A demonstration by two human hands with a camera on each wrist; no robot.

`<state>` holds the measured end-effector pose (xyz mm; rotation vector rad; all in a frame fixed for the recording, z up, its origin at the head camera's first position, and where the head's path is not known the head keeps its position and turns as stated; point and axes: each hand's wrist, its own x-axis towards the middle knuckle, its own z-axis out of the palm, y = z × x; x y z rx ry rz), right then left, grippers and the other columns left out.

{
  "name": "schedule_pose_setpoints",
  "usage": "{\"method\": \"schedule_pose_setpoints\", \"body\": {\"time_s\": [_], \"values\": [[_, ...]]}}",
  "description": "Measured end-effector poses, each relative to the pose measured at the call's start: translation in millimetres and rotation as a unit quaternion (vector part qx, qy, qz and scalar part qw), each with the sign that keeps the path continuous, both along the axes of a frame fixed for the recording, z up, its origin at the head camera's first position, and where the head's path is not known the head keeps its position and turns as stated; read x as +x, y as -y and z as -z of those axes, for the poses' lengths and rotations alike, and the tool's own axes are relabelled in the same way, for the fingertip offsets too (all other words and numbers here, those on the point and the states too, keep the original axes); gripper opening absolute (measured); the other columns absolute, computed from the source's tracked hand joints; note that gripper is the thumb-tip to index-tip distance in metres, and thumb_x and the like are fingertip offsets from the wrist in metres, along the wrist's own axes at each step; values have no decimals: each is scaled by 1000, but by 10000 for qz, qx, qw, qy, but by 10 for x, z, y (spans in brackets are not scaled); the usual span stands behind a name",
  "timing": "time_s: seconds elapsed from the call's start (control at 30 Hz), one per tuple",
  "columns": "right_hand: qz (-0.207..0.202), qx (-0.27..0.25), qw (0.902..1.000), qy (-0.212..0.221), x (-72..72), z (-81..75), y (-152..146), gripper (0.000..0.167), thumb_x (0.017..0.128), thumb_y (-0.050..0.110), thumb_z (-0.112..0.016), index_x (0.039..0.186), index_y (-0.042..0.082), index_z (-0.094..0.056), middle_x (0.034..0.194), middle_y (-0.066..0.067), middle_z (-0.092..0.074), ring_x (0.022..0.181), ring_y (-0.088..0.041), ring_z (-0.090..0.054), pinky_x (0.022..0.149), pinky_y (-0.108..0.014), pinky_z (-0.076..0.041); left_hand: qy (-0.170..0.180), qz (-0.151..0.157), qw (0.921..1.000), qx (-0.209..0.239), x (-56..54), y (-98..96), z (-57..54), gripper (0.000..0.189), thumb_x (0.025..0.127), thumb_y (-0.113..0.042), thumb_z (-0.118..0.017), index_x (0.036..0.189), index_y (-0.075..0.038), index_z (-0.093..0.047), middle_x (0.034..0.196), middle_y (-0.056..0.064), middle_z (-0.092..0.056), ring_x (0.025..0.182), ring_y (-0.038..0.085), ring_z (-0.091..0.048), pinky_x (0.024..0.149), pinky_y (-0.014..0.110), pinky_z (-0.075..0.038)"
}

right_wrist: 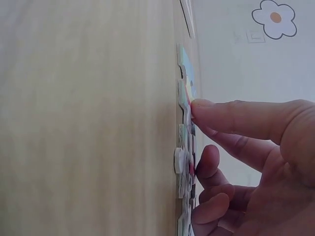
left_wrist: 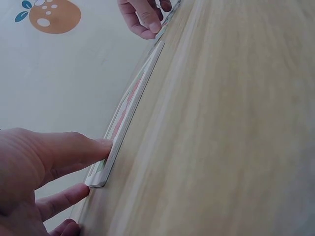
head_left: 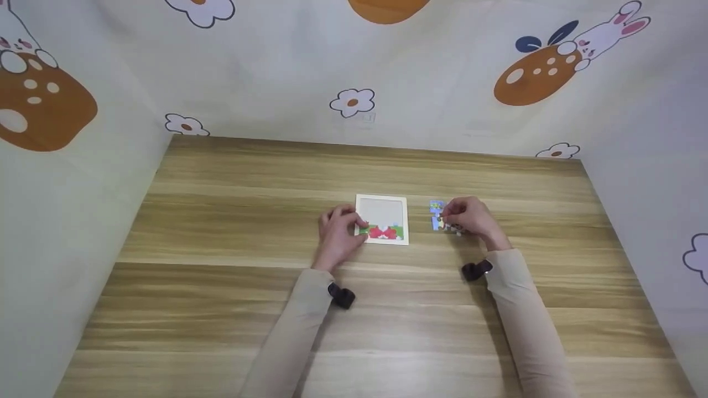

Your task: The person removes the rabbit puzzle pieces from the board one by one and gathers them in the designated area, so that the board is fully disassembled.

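A white-framed jigsaw tray (head_left: 381, 197) lies on the table, with red and green puzzle pieces (head_left: 383, 232) along its near side. My left hand (head_left: 338, 235) holds the tray's left near corner, the thumb (left_wrist: 101, 147) on top and the other fingers by its outer edge. To the right, blue and multicoloured jigsaw pieces (head_left: 436, 206) lie close together. My right hand (head_left: 471, 216) is over them, thumb and index finger pinching one puzzle piece (right_wrist: 188, 93) within the group, its other fingers curled in. That hand partly hides the pieces.
The wood-grain table (head_left: 221, 232) is walled by white cloth (head_left: 265, 83) printed with flowers, rabbits and orange fruit. A small black wrist camera (head_left: 342, 296) sits at the left cuff, another black camera (head_left: 475, 270) at the right cuff.
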<state>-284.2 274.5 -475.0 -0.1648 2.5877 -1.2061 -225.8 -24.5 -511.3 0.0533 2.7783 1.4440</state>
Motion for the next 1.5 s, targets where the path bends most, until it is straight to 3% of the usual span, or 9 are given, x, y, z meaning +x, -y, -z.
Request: {"method": "schedule_pose_setpoints", "body": {"time_s": [0.23, 0.47, 0.63, 0.93, 1.27, 1.5], "values": [[45, -247, 9997, -40, 22, 1, 6, 4, 81, -3, -68, 85, -3, -67, 71, 0, -59, 62, -8, -50, 53, -19, -41, -173, 109, 9998, -26, 9, 4, 20, 15, 75, -8, -79, 86, -12, -70, 130, 8, -52, 127, 40, -28, 108, 49, -16], [53, -90, 9998, -160, 41, 10, 35, 5, 84, -3, -66, 89, -5, -65, 78, -4, -61, 68, -10, -52, 59, -20, -43, -166, 149, 9993, -303, 14, -17, -1, 18, 76, -10, -78, 90, -13, -68, 133, 10, -50, 128, 40, -28, 109, 49, -13], [-170, -197, 9994, -222, 67, -7, 87, 10, 87, 1, -66, 94, -6, -65, 88, -11, -64, 77, -13, -56, 68, -20, -46, -230, 12, 9992, -338, 27, -55, -12, 18, 76, -11, -78, 90, -13, -68, 133, 10, -50, 126, 40, -28, 107, 49, -14], [-495, -471, 9973, -256, 102, -18, 257, 16, 86, -2, -66, 100, -9, -64, 92, -15, -64, 72, -12, -55, 63, -21, -46, -9, -249, 9994, -257, 44, -217, -62, 19, 78, -20, -79, 95, -22, -70, 134, 0, -50, 124, 36, -30, 100, 56, -18], [-999, -911, 9908, -107, 102, 21, 525, 24, 85, -6, -65, 107, -13, -63, 108, -28, -63, 103, -37, -59, 83, -24, -44, 7, -317, 9988, -379, 19, -293, -22, 18, 78, -19, -79, 95, -23, -74, 133, 1, -51, 128, 38, -27, 102, 60, -12], [-1203, -728, 9901, -50, 108, 54, 661, 21, 83, -5, -67, 104, -6, -67, 99, -19, -65, 88, -23, -58, 78, -25, -44, 90, -256, 9986, -462, 16, -297, -24, 16, 78, -19, -79, 93, -23, -76, 134, -1, -48, 131, 36, -23, 103, 59, -9]]}}
